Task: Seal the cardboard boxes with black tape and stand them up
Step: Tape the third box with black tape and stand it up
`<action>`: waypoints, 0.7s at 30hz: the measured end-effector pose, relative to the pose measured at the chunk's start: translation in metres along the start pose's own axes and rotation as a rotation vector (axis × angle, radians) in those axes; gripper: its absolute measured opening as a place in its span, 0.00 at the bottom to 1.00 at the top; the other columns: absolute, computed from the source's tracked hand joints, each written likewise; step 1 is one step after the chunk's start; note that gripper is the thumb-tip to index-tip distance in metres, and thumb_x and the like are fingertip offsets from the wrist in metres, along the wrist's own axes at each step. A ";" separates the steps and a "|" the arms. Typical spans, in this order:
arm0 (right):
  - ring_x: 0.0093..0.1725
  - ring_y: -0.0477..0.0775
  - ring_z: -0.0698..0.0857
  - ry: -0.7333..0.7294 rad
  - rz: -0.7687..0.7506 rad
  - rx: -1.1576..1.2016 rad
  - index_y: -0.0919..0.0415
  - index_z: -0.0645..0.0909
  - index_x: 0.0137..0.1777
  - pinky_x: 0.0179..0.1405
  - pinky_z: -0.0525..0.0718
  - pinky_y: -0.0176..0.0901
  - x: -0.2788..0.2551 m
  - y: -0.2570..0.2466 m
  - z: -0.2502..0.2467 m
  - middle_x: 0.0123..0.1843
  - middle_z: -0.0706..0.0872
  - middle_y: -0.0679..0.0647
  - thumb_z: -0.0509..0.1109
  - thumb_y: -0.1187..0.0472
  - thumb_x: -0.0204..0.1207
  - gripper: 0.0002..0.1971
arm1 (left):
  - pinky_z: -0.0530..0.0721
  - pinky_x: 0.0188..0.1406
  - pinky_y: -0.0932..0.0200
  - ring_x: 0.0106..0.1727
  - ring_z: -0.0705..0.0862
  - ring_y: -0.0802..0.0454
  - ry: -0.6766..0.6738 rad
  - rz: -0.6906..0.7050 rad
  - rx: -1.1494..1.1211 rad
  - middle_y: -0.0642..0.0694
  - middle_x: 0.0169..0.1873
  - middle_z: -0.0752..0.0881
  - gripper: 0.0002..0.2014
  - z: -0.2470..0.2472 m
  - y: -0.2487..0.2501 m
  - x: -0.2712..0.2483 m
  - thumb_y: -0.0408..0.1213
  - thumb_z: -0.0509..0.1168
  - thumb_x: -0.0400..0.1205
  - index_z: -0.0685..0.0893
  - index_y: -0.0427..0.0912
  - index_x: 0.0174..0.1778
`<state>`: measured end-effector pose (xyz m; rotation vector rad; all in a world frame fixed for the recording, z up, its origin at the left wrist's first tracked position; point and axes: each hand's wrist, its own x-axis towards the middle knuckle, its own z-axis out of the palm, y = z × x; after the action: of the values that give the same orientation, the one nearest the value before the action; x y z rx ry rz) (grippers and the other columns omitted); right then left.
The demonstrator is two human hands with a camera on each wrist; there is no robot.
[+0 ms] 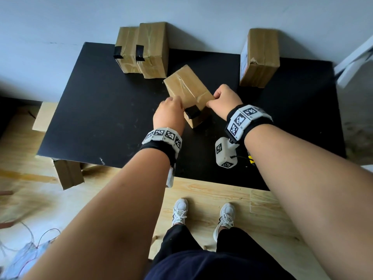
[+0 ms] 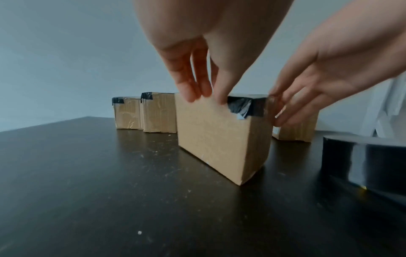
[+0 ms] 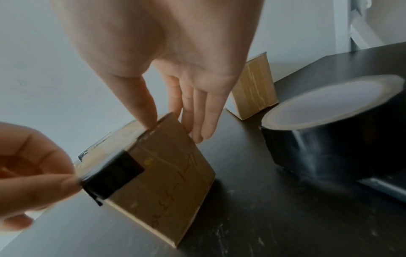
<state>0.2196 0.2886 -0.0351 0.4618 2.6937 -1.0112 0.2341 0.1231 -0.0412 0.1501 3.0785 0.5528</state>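
A black table (image 1: 96,110), its top scuffed with pale marks, stands against a plain pale grey-blue wall (image 1: 60,23). Below the table's near edge lies a light wooden floor (image 1: 222,190) with visible grain. Left of the table, loose thin wires (image 1: 30,245) trail over the floor. Right of the table a white frame (image 1: 355,63) leans by the wall. The light is soft and even

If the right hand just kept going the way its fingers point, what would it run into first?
The right hand already pinches the top corner of the middle box. Its fingers point down the box's side, so next they would probably meet the black table, though depth is hard to judge.
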 end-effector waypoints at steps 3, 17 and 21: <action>0.45 0.54 0.80 0.019 0.019 0.015 0.57 0.72 0.53 0.41 0.73 0.45 -0.006 0.003 0.004 0.47 0.79 0.52 0.70 0.57 0.74 0.12 | 0.76 0.43 0.57 0.51 0.83 0.44 -0.082 -0.221 -0.244 0.43 0.48 0.86 0.09 -0.001 0.004 0.003 0.36 0.59 0.83 0.84 0.43 0.54; 0.34 0.52 0.78 0.036 0.116 -0.027 0.61 0.79 0.39 0.25 0.66 0.39 -0.002 0.002 0.013 0.31 0.77 0.51 0.64 0.47 0.81 0.17 | 0.78 0.47 0.61 0.56 0.85 0.47 -0.187 -0.596 -0.609 0.46 0.55 0.88 0.16 -0.004 0.023 0.006 0.46 0.60 0.85 0.85 0.45 0.63; 0.29 0.47 0.77 0.057 0.155 0.005 0.59 0.79 0.31 0.24 0.64 0.37 0.001 0.006 0.014 0.29 0.80 0.50 0.66 0.47 0.79 0.19 | 0.80 0.53 0.50 0.63 0.80 0.38 -0.287 -0.686 -0.541 0.36 0.62 0.77 0.19 -0.008 0.038 0.011 0.29 0.54 0.84 0.69 0.36 0.72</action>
<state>0.2222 0.2837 -0.0493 0.6982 2.6558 -0.9752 0.2263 0.1564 -0.0204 -0.7212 2.3617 1.1291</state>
